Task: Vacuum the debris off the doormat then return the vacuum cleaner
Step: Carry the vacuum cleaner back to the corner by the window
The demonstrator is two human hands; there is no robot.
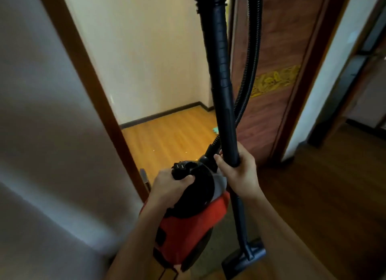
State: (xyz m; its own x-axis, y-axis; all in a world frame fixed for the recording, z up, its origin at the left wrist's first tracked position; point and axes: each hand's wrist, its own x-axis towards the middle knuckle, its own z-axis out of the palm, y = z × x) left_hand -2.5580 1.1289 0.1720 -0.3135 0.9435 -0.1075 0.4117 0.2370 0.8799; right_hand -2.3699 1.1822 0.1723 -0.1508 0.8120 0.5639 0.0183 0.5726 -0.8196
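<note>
Holding the vacuum cleaner [188, 227] by its handle in the curled left hand [169, 189], gripping the black tube [221, 81] in the right hand [238, 173], nozzle [244, 257] seemingly on the floor [313, 196].

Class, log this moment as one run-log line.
left hand: grips vacuum cleaner handle | right hand: grips wand | floor head: at floor

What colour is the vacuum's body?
The vacuum body is red with a black top, seen in the head view.
</note>
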